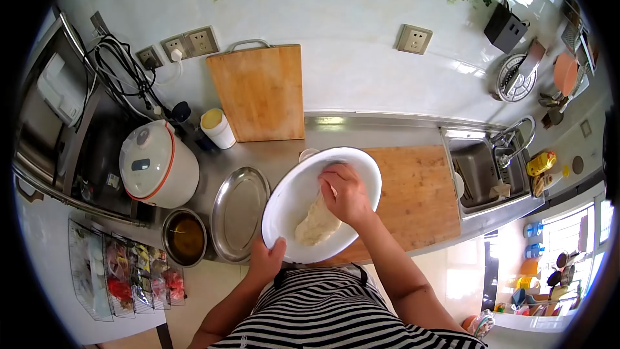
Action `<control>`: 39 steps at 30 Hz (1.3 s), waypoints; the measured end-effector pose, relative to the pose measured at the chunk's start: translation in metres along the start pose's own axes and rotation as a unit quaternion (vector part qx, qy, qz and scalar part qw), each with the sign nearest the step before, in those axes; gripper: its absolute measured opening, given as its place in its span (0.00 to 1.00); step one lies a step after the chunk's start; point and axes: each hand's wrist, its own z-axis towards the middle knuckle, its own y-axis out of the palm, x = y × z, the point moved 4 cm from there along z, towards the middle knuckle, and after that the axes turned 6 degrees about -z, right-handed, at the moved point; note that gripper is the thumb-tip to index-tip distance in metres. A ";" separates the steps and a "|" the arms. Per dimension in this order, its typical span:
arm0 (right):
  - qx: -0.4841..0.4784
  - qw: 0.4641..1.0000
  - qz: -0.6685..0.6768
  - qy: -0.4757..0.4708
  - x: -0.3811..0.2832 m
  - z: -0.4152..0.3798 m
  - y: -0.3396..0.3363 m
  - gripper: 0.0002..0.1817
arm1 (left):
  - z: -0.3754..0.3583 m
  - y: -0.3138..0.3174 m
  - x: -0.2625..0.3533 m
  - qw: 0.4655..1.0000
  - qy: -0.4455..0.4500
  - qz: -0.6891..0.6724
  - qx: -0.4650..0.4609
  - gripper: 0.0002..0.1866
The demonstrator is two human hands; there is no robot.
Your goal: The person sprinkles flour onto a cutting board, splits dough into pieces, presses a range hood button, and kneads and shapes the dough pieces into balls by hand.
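Note:
A white bowl [282, 210] is tilted over the edge of the wooden board, with its inside facing me. My left hand [267, 258] grips its near left rim, thumb on the inner side. In the bowl lies a lump of pale dough [316, 225], uneven and stretched upward. My right hand [347, 195] reaches into the bowl with fingers curled at the dough's upper end; the fingertips are partly hidden.
Under the bowl's right side lies a large wooden board [416, 197]. To the left are an oval metal tray [240, 216], a metal pot with brownish liquid [185, 237] and a white cooker [161, 168]. A cutting board [261, 94] leans on the wall; a sink [475, 203] is at right.

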 end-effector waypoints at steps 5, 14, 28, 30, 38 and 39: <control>-0.067 0.997 0.039 0.024 -0.013 -0.023 0.007 0.01 | -0.004 0.005 -0.008 0.998 0.041 -0.020 0.044 0.13; -0.027 0.998 -0.017 -0.047 -0.007 -0.023 -0.027 0.07 | -0.001 0.007 -0.004 1.000 -0.010 -0.009 0.001 0.12; -0.070 0.995 0.040 0.064 0.001 -0.055 -0.018 0.03 | -0.009 0.012 -0.022 0.996 -0.004 -0.072 0.060 0.15; -0.066 0.997 0.011 0.044 -0.008 -0.039 -0.033 0.03 | -0.006 0.012 -0.016 0.996 -0.025 -0.071 0.045 0.16; -0.045 0.995 0.017 0.091 0.015 -0.031 -0.005 0.05 | -0.007 0.018 0.000 0.994 -0.033 -0.096 0.040 0.14; -0.054 0.995 0.030 0.081 0.009 -0.034 -0.005 0.04 | -0.007 0.016 -0.001 0.994 -0.033 -0.096 0.042 0.14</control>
